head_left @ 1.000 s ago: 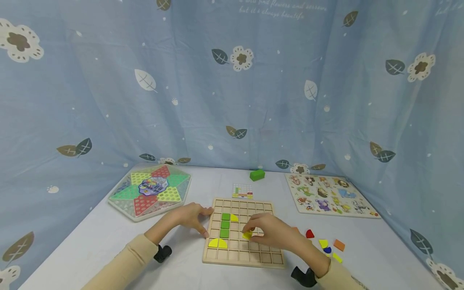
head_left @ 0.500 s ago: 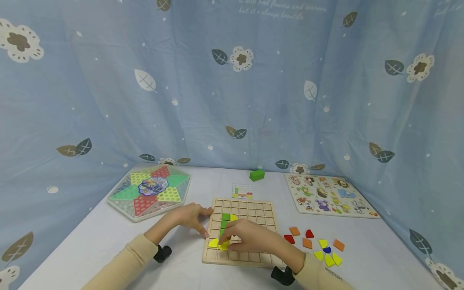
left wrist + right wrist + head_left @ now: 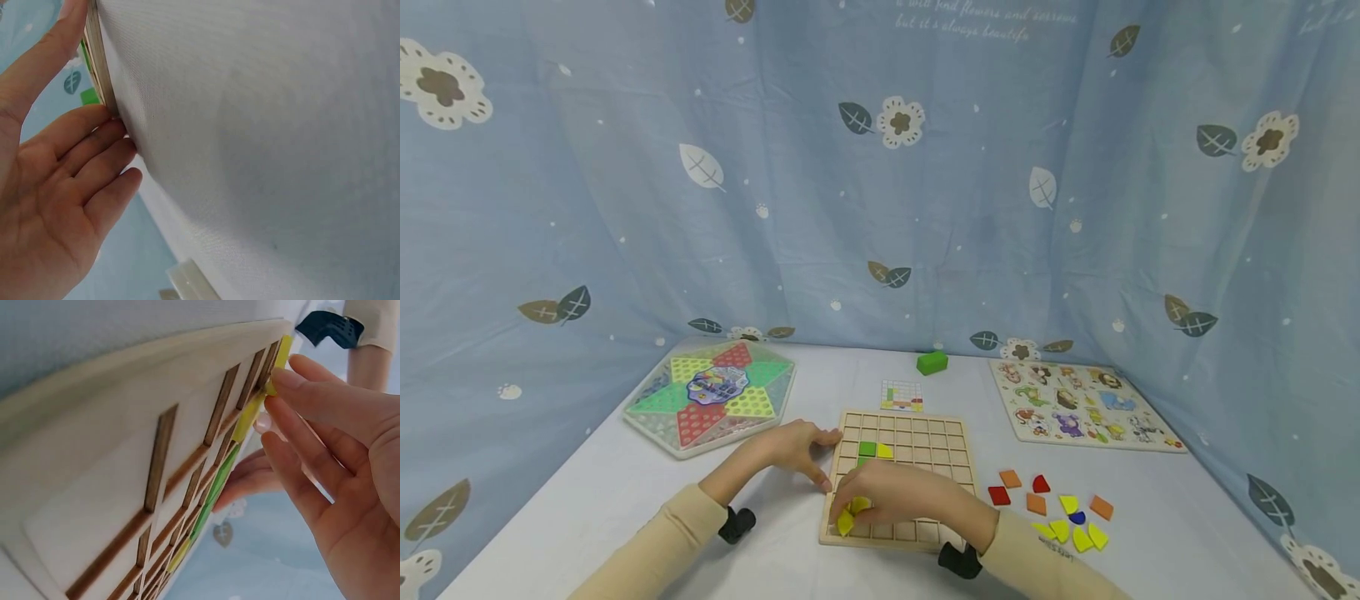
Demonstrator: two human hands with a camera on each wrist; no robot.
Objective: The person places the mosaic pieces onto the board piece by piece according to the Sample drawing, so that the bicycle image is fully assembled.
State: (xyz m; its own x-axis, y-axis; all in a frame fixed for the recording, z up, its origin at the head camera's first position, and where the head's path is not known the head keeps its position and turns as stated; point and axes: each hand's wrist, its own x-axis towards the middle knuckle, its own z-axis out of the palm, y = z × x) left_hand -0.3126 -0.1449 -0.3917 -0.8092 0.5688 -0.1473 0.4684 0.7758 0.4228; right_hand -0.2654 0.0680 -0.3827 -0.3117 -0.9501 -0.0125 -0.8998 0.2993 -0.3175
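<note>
My right hand [image 3: 895,492] pinches a yellow quarter-circle piece [image 3: 846,523] between thumb and fingertips, over the lower left corner of a wooden grid board [image 3: 920,436]. That piece [image 3: 282,357] stands tilted at the board's edge in the right wrist view. Beside it another yellow piece [image 3: 859,505] lies in the grid, partly covered by the fingers. Green squares [image 3: 867,449] and one more yellow quarter-circle [image 3: 885,451] sit higher up; the right hand hides part of the green column. My left hand [image 3: 793,447] rests thumb and fingertips against the board's left edge.
Loose yellow [image 3: 1081,538], orange [image 3: 1036,503], red [image 3: 999,496] and blue [image 3: 1077,517] pieces lie right of the board. Behind it are a pattern card [image 3: 902,396] and a green block [image 3: 932,362]. A star-patterned game box [image 3: 715,392] and an animal puzzle board [image 3: 1082,404] flank them.
My right hand has moved left and nearer, from the board's middle to its lower left corner, carrying the yellow piece. More loose pieces show at the right. The left hand stays put.
</note>
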